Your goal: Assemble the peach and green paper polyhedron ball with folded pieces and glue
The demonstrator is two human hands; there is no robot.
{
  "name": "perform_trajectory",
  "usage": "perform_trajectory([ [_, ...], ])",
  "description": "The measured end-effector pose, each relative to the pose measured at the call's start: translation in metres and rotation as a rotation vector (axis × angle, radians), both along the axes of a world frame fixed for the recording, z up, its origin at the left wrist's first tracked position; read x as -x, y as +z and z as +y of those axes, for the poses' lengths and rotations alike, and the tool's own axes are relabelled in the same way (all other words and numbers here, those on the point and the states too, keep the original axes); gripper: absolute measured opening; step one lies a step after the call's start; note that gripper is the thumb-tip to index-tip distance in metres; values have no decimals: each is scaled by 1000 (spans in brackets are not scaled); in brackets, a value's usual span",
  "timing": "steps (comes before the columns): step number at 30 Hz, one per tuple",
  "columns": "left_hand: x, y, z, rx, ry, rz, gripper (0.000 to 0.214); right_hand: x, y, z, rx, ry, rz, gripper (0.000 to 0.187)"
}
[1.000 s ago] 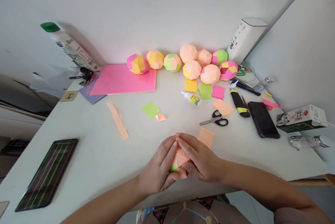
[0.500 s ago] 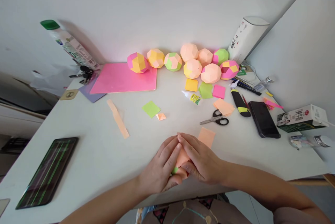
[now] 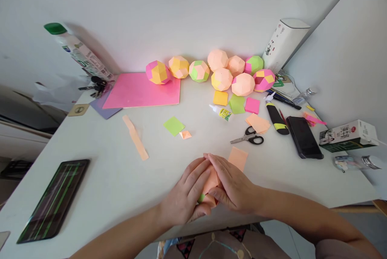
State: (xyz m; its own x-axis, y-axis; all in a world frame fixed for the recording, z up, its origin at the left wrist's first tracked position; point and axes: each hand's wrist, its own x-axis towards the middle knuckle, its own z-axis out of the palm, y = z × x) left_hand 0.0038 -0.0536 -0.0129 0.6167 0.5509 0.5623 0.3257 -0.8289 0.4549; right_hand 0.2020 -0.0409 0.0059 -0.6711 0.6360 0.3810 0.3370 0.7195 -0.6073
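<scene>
Between my two hands, near the table's front edge, is a folded paper ball [image 3: 212, 181], peach with a bit of green low on its left side. My left hand [image 3: 189, 190] wraps its left side, thumb underneath. On the other side my right hand [image 3: 234, 186] cups it, thumb pressed on the front. The fingertips of both hands meet at the top, and much of the ball is hidden by them. Just beyond my right hand lies a peach paper square [image 3: 238, 157]. A green square [image 3: 174, 126] and a small folded peach piece [image 3: 185, 134] lie farther off.
Several finished paper balls [image 3: 221, 79] line the wall. Scissors [image 3: 248, 136], a glue bottle [image 3: 221, 112], paper stacks [image 3: 237, 104], a cutter [image 3: 277, 118] and a phone [image 3: 304, 137] lie to the right. A peach strip [image 3: 135, 138], pink board [image 3: 142, 90] and dark tablet [image 3: 54, 200] are on the left.
Both hands keep their hold on the paper ball, with only a very slight shift of the fingers. The whole view has moved a touch; the things on the table stay put.
</scene>
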Motion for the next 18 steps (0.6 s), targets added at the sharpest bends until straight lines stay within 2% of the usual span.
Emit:
perform_trajectory([
  [11,0,1,-1,33,12,-28,65,-2,9,-1,204,-10,63,55],
  [18,1,2,-1,20,8,-26,64,-2,11,-1,210,0,47,61],
])
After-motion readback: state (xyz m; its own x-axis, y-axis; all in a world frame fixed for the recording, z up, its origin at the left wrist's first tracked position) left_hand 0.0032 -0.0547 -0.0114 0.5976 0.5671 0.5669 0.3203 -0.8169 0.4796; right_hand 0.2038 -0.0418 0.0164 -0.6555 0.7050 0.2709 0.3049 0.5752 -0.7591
